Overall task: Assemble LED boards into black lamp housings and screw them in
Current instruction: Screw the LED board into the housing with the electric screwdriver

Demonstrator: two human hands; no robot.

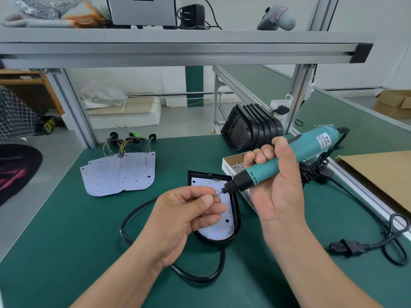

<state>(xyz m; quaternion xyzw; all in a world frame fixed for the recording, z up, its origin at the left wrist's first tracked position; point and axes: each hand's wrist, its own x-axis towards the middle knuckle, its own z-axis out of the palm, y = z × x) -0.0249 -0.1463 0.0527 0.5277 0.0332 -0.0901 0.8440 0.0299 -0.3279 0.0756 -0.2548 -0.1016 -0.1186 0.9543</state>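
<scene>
White walls [144, 81]; grey floor [55, 156]; aluminium shelf [178, 38] over green bench [66, 252].

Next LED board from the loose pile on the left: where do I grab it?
Probably the rightmost board, which seems to lie on top. Pinch its bare right edge, coming from the right: it lies flat, that side is free of the other boards, and its wires leave from the far edge.

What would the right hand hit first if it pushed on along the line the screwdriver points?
Probably the small screw pinched by the left hand, right at the screwdriver's tip; the LED board lies beneath, though depth is unclear.
</scene>
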